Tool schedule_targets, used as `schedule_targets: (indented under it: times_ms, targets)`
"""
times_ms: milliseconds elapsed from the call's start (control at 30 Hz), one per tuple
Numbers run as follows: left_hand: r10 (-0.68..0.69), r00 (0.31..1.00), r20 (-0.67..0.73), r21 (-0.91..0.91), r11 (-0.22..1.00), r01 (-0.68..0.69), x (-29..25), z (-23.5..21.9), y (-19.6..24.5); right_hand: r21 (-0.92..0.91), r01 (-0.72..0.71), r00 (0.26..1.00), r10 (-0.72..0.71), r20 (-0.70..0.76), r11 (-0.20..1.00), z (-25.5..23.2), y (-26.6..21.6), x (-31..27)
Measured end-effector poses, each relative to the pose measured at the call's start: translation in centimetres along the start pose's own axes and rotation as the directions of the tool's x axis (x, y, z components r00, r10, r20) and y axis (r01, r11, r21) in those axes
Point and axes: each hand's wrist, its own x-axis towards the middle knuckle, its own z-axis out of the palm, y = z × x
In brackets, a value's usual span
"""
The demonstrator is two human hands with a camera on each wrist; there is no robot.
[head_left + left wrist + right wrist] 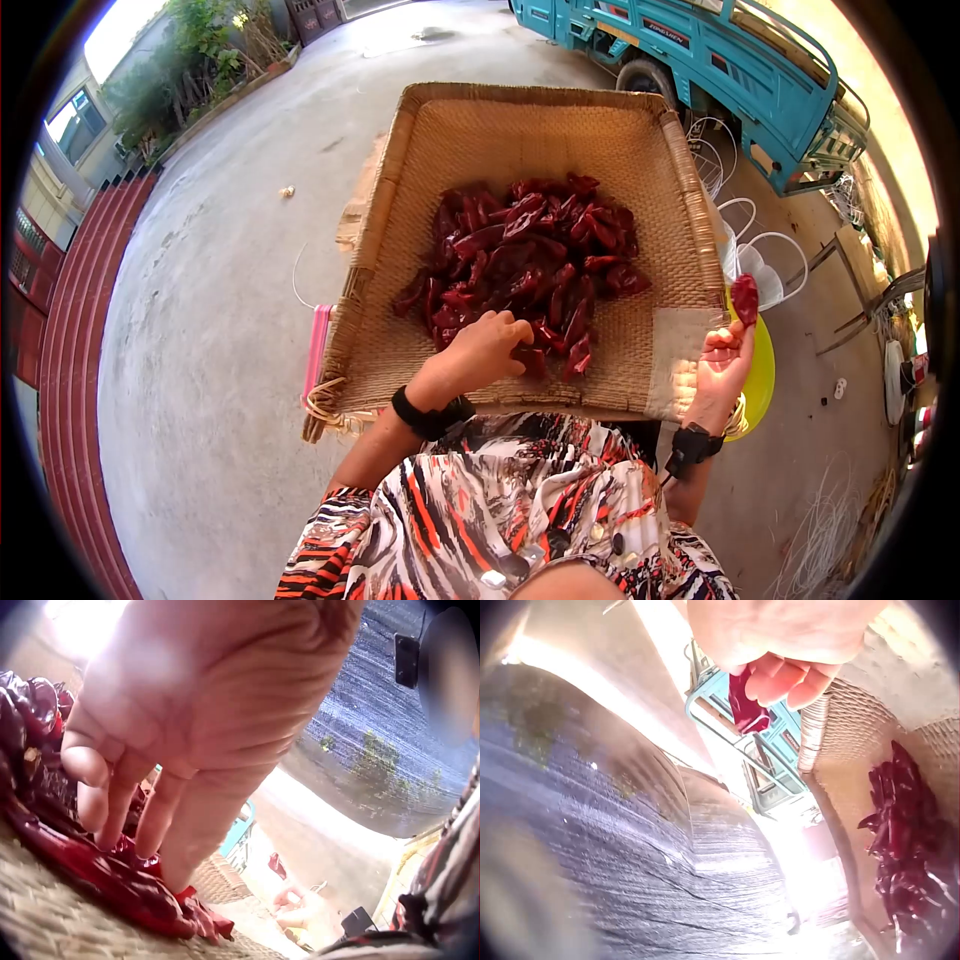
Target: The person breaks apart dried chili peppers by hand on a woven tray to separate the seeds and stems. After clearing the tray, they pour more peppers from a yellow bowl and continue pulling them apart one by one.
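Note:
A heap of dark red, glossy dried chili peppers point(520, 250) lies in a large woven tray point(560, 130). My left hand point(480, 352) is over the near edge of the heap, its fingers pointing down among the peppers. In the left wrist view, the fingertips point(150, 844) meet a long red pepper point(97, 877) on the weave. Beyond the tray's right rim, my right hand point(727, 362) pinches one dried chili pepper point(744, 298), which stands up from the fingertips. The right wrist view shows this pepper point(746, 705) beside the curled fingers.
A yellow-green bucket point(762, 375) stands below the right hand, with a white-handled bag point(762, 275) behind it. A pale patch point(680, 350) covers the tray's near right corner. Farther off are a blue cargo tricycle point(700, 70) and red steps point(75, 380). Loose wire point(825, 540) lies at right.

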Motion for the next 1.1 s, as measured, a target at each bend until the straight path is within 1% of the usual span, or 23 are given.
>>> schedule_targets:
  times_ms: [67,100,200,233,267,300,367,400,433,500,533,600,633,733,767,800,833,867,900,933,1000,1067,1100]
  targets:
    - [-0.056,0.995,0.083,0.088,0.995,0.048,-0.2,0.3,0.3,0.096,0.029,0.991,-0.017,-0.13,0.995,-1.7,-1.4,1.0]
    - [-0.049,0.996,0.07,0.114,0.993,0.041,-0.1,0.8,-0.1,0.098,0.011,0.982,0.008,-0.188,0.995,-0.3,-1.8,0.2]
    - [-0.056,0.997,0.055,0.135,0.99,0.048,0.1,1.4,-0.7,-0.002,-0.141,0.989,0.14,-0.047,0.99,-0.9,-1.4,0.4]
    - [-0.035,0.999,0.041,0.116,0.993,0.03,0.1,1.5,-0.6,-0.149,-0.119,0.99,0.13,0.063,0.982,0.4,-0.4,-0.4]
    - [-0.016,1.0,0.027,0.099,0.995,0.013,0.2,1.3,-0.4,-0.231,-0.153,0.985,0.166,0.038,0.961,1.8,0.7,-1.5]
    - [0.004,1.0,0.013,0.082,0.997,-0.005,0.3,1.2,-0.2,-0.412,-0.136,0.98,0.183,0.078,0.901,2.9,2.0,-2.5]
    - [0.039,0.999,-0.013,-0.04,0.998,-0.039,0.4,1.0,0.6,-0.73,-0.055,0.902,0.347,0.256,0.681,5.7,4.3,-5.2]
    - [0.056,0.998,-0.027,-0.101,0.993,-0.059,0.6,0.9,1.0,-0.803,0.02,0.792,0.481,0.376,0.596,6.5,5.0,-6.2]
    - [0.086,0.996,-0.035,-0.184,0.979,-0.091,0.8,0.9,1.4,-0.859,0.093,0.679,0.599,0.425,0.504,7.4,5.5,-7.4]
    - [0.141,0.988,-0.058,-0.347,0.926,-0.152,1.2,1.0,2.3,-0.866,0.054,0.576,0.693,0.434,0.497,8.4,6.9,-9.1]
    - [0.148,0.988,-0.046,-0.392,0.907,-0.154,1.2,0.9,2.7,-0.87,0.034,0.521,0.734,0.436,0.493,8.5,7.2,-9.5]
    - [0.161,0.987,-0.024,-0.48,0.864,-0.153,1.1,0.5,3.5,-0.879,0.084,0.557,0.709,0.432,0.469,7.8,7.4,-8.9]
    - [0.127,0.991,-0.035,-0.572,0.811,-0.124,0.9,0.3,3.8,-0.884,0.109,0.573,0.698,0.43,0.455,7.5,7.4,-8.6]
    - [0.006,0.99,-0.141,-0.505,0.86,-0.077,1.2,0.1,2.8,-0.871,0.098,0.745,0.545,0.385,0.481,7.8,5.9,-8.1]
    - [0.006,0.985,-0.173,-0.432,0.898,-0.081,1.4,0.5,1.5,-0.854,0.13,0.799,0.457,0.392,0.504,6.9,5.5,-7.1]
    - [-0.016,0.982,-0.189,-0.37,0.927,-0.056,1.3,0.7,0.9,-0.816,0.169,0.871,0.304,0.386,0.553,6.7,5.1,-6.5]
    - [-0.037,0.977,-0.208,-0.306,0.952,-0.029,1.2,0.9,0.4,-0.776,0.217,0.919,0.143,0.366,0.593,6.6,4.6,-5.8]
    - [-0.056,0.972,-0.229,-0.239,0.971,0.0,1.1,0.9,0.0,-0.761,0.258,0.942,0.022,0.336,0.595,6.3,3.8,-5.1]
    - [-0.079,0.982,-0.169,-0.222,0.974,0.04,1.1,1.0,-0.4,-0.782,0.347,0.935,-0.126,0.332,0.517,5.8,3.0,-4.4]
    - [-0.058,0.983,-0.174,-0.181,0.983,0.026,1.1,1.3,-0.7,-0.83,0.397,0.917,-0.213,0.337,0.392,5.4,1.7,-3.7]
    - [-0.014,0.983,-0.181,-0.1,0.995,-0.004,1.3,1.9,-1.3,-0.852,0.47,0.848,-0.385,0.364,0.229,4.1,0.4,-2.3]
    - [-0.023,0.988,-0.149,-0.106,0.994,0.007,1.7,2.1,-1.7,-0.877,0.468,0.749,-0.479,0.458,-0.106,2.9,-0.5,-1.1]
    - [-0.028,0.99,-0.135,-0.109,0.994,0.013,2.0,2.2,-1.8,-0.858,0.437,0.693,-0.507,0.513,-0.271,2.9,-0.8,-1.0]
